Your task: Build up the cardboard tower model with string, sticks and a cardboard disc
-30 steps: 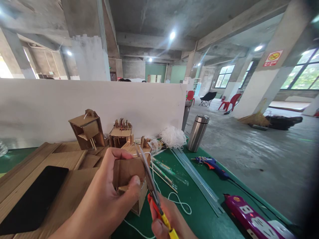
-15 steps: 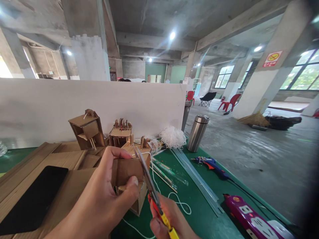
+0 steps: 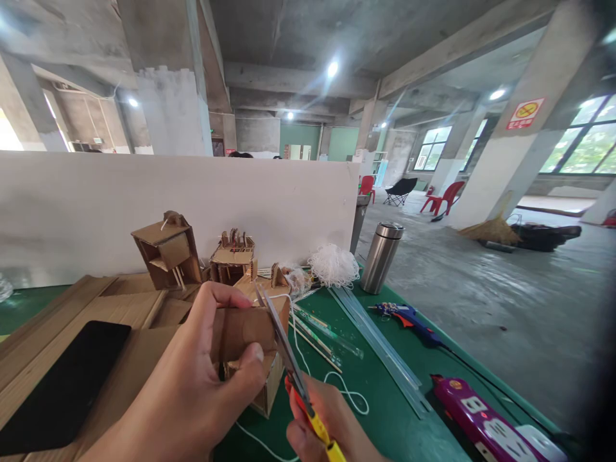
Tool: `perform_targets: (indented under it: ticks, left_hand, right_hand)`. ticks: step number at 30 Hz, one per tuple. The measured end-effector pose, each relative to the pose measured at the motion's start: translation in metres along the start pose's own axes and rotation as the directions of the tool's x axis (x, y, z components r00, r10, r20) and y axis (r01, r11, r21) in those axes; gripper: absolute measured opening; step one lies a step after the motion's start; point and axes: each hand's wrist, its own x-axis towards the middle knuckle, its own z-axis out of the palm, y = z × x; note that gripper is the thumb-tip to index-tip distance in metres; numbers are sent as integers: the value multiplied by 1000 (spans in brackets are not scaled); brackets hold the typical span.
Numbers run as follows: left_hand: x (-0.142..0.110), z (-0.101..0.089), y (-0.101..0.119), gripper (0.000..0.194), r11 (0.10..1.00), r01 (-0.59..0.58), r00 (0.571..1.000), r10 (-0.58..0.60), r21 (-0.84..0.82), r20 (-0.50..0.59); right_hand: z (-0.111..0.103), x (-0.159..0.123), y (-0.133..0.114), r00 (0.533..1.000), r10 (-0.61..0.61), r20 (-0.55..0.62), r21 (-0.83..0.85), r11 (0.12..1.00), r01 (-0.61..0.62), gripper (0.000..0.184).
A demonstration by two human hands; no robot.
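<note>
While the cardboard piece is pinched over the counter by the left hand's fingers, the scissors are gripped in the right hand, blades at the cardboard's right end. It is judged light, bendable, easily crushed; best held gently by its edges.

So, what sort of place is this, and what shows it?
Probably a craft workspace in an unfinished-looking building: scissors, a glue gun and the bare concrete ceiling suggest so.

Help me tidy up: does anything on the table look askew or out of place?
Mildly, the white cord: it trails in loose loops across the green table beside the right hand, which looks untidy.
</note>
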Motion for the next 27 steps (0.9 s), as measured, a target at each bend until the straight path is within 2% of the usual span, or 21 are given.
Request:
perform_targets:
  ticks: [3,6,11,16,21,27]
  left_hand:
    - [2,-3,1,27,1000,-8,999,7,24,37]
    - [2,-5,2,28,999,-8,999,6,37,52]
    - [0,-3,3,26,1000,20,999,-19,-12,47]
    - [-3,-1,6,27,998,53,998,-52,-31,32]
    - [-7,1,10,29,991,95,995,-92,-93,38]
    - [-6,2,0,38,956,130,991,-120,-265,53]
  right_hand:
    - [-3,0,2,999,20,50,-25,1000,-19,39]
    - [-4,0,1,1000,-6,19,-75,997,7,36]
    - [3,2,4,1000,11,1,46,999,-11,42]
    - [5,2,7,998,-59,-32,32,998,60,46]
    - [4,0,7,998,42,-40,71,997,-39,51]
    - [6,-1,5,998,63,-31,128,990,-58,53]
